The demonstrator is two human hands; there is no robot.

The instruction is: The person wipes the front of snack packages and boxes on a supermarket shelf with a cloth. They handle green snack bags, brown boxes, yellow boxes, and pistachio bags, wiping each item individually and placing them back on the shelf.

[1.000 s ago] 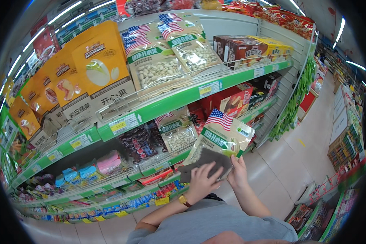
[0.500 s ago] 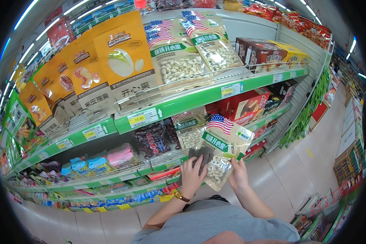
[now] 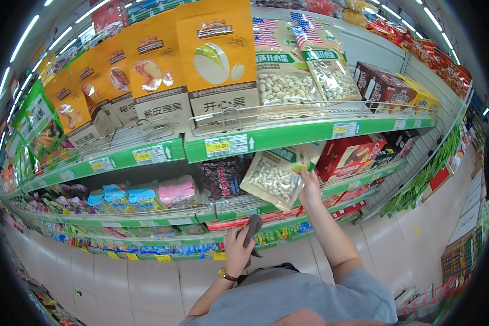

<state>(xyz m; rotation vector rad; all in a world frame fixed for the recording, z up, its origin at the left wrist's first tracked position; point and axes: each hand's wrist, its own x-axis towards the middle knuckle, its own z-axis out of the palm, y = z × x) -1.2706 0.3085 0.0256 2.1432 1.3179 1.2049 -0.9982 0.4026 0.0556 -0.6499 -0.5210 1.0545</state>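
My right hand (image 3: 310, 188) is closed on the edge of a clear-fronted bag of pistachios (image 3: 276, 178). The bag tilts at the opening of the second shelf, between a dark red packaged snack (image 3: 221, 177) and a red box (image 3: 349, 156). Part of its top is hidden under the upper shelf's edge. Lower down, near my body, my left hand (image 3: 237, 254) grips a grey cloth (image 3: 250, 233); a watch (image 3: 226, 274) is on that wrist.
Above, the top shelf's green front edge (image 3: 293, 137) carries price tags and a wire guard. On it stand orange nut pouches (image 3: 216, 57), more pistachio bags (image 3: 288, 87) and brown boxes (image 3: 384, 87). Pink and blue packs (image 3: 177, 190) lie lower left. Tiled floor (image 3: 383, 239) shows at right.
My right hand has carried the pistachio bag forward to the second shelf, tilting it. My left hand has come away from the bag, down and left, with the grey cloth.
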